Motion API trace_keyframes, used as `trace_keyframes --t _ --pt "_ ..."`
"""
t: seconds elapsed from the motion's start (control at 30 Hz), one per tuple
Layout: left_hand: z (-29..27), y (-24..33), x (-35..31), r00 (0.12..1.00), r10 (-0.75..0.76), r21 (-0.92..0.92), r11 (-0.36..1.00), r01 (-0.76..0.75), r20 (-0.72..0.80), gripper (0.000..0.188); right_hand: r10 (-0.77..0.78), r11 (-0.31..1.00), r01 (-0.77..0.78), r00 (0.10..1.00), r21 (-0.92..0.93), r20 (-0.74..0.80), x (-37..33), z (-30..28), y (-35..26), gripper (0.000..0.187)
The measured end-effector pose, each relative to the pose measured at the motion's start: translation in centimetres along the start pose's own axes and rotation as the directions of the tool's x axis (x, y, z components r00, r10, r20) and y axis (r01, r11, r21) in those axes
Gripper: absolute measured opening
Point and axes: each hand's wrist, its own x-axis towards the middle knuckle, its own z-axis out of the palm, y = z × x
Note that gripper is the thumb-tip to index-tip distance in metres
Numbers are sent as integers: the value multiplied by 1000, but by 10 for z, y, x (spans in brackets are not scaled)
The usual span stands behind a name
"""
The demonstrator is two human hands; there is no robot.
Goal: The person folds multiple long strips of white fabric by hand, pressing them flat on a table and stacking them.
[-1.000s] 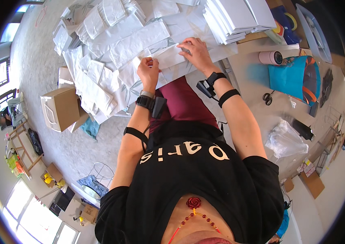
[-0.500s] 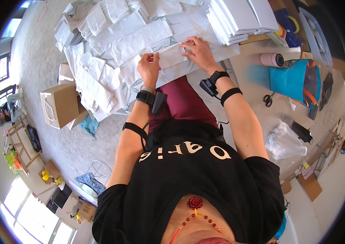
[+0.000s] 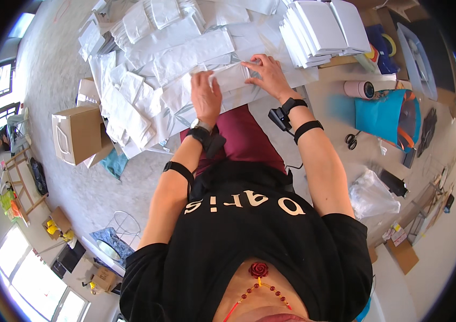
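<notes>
Thin, flat, white plastic packet [image 3: 230, 77] between hands
Left hand [image 3: 205, 98], right hand [image 3: 269, 79]: fingers apart; light, even pressure should keep it flat.

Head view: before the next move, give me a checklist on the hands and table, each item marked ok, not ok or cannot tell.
1. Left hand and right hand both visible: ok.
2. White plastic bag lying on the table between them: ok.
3. Right hand at the bag's right end: ok; thumb and forefinger are spread.
4. Left hand touching the bag: cannot tell; it is blurred.
5. Stacked white cartons apart from the right hand: ok.
6. Left side free of loose bags: not ok; several overlap there.
</notes>
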Motion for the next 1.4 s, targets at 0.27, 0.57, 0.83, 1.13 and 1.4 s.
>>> trace_keyframes --t 0.27,0.57,0.83,1.13,1.4 --pt "-2 6 -44 897 186 194 940 -282 402 87 -3 999 3 1000 -47 14 -1 -1 -1 56" --pt "-3 -2 -45 920 202 157 951 -266 336 79 -106 993 103 993 -57 -46 10 1 -47 48" --pt "-48 -44 -52 918 -296 57 945 321 -265 46 -55 991 62 997 118 -57 12 52 -86 41" --pt "-66 -94 -53 811 -484 100 836 540 -329 30 -64 996 64 998 66 -6 14 60 -82 50" --pt "-86 -90 -43 829 -394 10 901 433 -396 17 -82 991 76 995 111 56 17 52 -81 53"
